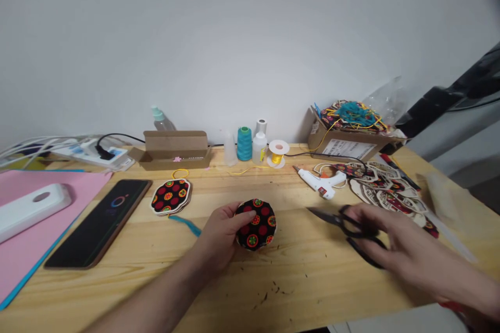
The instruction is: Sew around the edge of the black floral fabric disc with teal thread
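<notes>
Between the thumb and fingers of my left hand (221, 234) is a round fabric-covered disc (261, 226), black with red dots and flower circles. My right hand (394, 239) grips a pair of black-handled scissors (330, 216), its blades pointing left toward the disc but apart from it. Left of my left hand lies a stack of fabric pieces (171, 196) in the same print, with cream edges, a yellow loop at the top and a teal tassel (187, 225) below. Small dark scraps (273, 291) are scattered on the wooden table (219, 302) in front of me.
A white glue gun (322, 182) lies near a heap of patterned pieces (394, 192). Behind stand a carton (351, 145), a yellow thread spool (277, 155), a teal thread cone (244, 144), bottles and an open cardboard box (175, 153). A phone (99, 223) lies at left.
</notes>
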`<state>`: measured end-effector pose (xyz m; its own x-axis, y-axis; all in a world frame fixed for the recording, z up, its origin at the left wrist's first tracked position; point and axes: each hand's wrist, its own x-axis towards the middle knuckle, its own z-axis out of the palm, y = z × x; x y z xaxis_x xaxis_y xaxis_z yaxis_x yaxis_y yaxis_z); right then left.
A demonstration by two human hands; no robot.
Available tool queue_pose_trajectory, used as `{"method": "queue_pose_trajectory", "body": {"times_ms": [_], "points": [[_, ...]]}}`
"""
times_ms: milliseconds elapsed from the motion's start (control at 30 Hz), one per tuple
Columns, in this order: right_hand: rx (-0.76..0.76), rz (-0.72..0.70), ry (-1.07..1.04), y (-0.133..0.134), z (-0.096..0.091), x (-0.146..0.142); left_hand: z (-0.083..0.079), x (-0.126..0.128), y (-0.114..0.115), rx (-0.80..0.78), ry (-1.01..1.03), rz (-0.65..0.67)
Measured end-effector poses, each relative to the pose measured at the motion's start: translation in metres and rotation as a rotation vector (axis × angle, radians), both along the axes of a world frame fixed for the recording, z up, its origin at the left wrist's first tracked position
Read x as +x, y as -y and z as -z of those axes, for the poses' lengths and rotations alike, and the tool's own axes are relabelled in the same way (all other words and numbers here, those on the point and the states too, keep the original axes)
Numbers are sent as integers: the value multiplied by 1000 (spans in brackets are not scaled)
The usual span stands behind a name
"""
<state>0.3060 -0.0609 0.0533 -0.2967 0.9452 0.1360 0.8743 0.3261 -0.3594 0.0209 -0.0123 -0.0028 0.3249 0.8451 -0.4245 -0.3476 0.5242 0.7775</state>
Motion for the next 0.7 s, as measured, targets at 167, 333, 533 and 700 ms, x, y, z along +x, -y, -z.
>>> {"method": "queue_pose_trajectory", "body": {"times_ms": [167, 333, 533, 700], "points": [[-55, -122, -257, -46, 3, -66, 0, -1, -2, 11, -6, -24], [87, -195, -220, -68, 18, -86, -3, -2, -5, 5, -33, -61], [215, -229, -31, -66, 42, -79, -3, -6, -9, 19, -48, -92], [260, -214, 88, -66, 46, -77, -7, -5, -10, 19, -39, -114]]}}
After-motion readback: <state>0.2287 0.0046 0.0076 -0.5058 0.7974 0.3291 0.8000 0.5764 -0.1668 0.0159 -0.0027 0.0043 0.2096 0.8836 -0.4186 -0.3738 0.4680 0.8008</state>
